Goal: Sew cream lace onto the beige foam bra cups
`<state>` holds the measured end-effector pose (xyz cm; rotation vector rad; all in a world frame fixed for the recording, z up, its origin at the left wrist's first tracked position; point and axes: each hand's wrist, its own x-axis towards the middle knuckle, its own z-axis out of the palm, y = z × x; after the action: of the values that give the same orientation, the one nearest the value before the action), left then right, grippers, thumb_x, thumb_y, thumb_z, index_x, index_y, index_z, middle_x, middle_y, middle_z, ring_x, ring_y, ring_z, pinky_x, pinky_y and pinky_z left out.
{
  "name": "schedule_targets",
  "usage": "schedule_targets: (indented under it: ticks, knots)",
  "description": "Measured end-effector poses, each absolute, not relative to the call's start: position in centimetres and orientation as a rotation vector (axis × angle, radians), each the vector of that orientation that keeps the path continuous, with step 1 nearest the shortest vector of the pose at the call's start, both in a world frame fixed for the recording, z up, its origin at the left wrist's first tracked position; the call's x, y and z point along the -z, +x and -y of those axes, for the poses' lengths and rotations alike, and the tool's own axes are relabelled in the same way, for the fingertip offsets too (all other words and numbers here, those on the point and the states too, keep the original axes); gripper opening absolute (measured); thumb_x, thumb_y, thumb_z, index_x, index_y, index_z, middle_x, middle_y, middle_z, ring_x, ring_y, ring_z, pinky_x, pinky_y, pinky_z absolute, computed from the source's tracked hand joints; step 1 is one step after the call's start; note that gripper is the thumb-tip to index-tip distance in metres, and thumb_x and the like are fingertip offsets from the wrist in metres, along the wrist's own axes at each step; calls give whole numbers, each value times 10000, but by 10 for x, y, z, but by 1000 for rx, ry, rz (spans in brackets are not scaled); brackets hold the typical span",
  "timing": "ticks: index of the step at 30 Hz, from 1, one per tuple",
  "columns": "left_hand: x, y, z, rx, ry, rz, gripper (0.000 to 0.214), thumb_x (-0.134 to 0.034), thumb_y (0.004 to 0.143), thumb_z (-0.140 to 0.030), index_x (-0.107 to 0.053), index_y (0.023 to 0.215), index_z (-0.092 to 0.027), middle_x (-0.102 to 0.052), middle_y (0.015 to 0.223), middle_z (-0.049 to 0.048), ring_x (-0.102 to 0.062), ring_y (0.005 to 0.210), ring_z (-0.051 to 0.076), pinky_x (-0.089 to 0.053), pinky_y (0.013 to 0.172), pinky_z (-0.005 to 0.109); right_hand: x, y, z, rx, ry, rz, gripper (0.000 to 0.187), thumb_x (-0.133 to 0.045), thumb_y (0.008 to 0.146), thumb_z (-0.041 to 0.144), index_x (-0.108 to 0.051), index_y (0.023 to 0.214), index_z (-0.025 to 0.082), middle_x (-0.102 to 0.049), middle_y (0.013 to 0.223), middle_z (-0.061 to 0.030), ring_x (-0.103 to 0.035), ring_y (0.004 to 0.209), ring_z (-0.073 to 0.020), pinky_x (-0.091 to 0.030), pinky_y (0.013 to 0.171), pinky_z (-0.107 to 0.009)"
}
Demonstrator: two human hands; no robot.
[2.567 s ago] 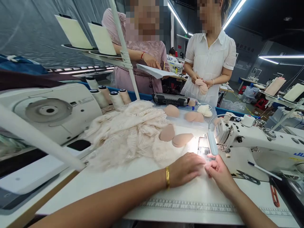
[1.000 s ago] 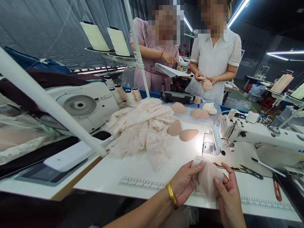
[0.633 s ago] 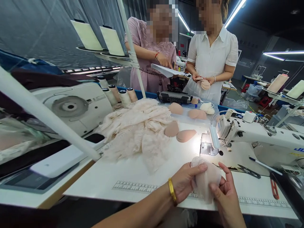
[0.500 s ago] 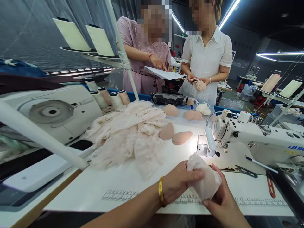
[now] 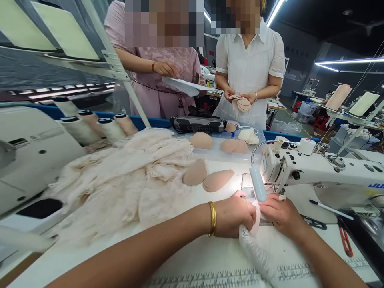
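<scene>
Both my hands are at the needle end of the white sewing machine point(image 5: 318, 170). My left hand point(image 5: 235, 214) has its grip closed tight on the pale lace-covered cup piece point(image 5: 254, 238). That piece lies on the white worktop point(image 5: 195, 260), just under the machine's slim lamp point(image 5: 257, 184), lace tail trailing toward me. My right hand point(image 5: 280, 214) touches its far edge; whether that grip pinches, I cannot tell. The cream lace heap point(image 5: 120, 184) sits left.

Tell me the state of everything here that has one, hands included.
Left hand, gripping lace piece.
Right hand, touching that piece; grip unclear.
Lamp, lit.
Lace pile, heaped, crumpled.
Pads, lying loose.
Thread cones, standing.
</scene>
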<state>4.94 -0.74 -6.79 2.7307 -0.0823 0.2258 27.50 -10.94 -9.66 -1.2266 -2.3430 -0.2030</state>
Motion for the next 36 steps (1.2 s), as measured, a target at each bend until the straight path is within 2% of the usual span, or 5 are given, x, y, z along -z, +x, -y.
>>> schedule_targets:
  ticks: [2, 7, 23, 32, 36]
  knots:
    - [67, 47, 7, -250, 2728, 59, 153, -736, 690, -69, -692, 702, -215, -756, 969, -6, -648, 834, 194, -309, 1045, 435, 96, 278, 115, 130, -1233, 2337, 398, -410, 968, 29, -719, 1061, 262, -767, 1049, -24, -627, 948, -195, -466, 761, -304]
    - [64, 46, 9, -297, 2722, 64, 129, -735, 693, -93, -695, 716, -213, -756, 963, -8, -640, 780, 181, -316, 1000, 421, 91, 280, 117, 81, -1346, 2364, 351, -432, 980, 49, -722, 1036, 239, -765, 1004, -36, -615, 919, -197, -450, 705, -283]
    - [67, 50, 7, -425, 2757, 36, 148, -703, 671, -89, -603, 640, -193, -741, 875, -34, -584, 692, 145, -332, 877, 373, 98, 280, 111, 70, -1458, 2287, 381, -454, 930, 46, -705, 1104, 274, -749, 1157, -17, -628, 1112, -238, -479, 929, -346]
    - [65, 49, 7, -437, 2789, 42, 173, -694, 639, -52, -583, 620, -184, -713, 826, -47, -520, 645, 127, -282, 762, 380, 103, 281, 112, 192, -1447, 2279, 391, -437, 928, 59, -711, 1126, 255, -762, 1068, -52, -639, 1040, -241, -506, 863, -326]
    - [67, 48, 7, -442, 2764, 35, 163, -696, 650, -61, -599, 636, -192, -726, 863, -48, -538, 662, 127, -297, 792, 378, 104, 283, 112, 219, -1443, 2280, 401, -448, 919, 65, -710, 1150, 263, -761, 1079, -56, -645, 1030, -240, -516, 816, -313]
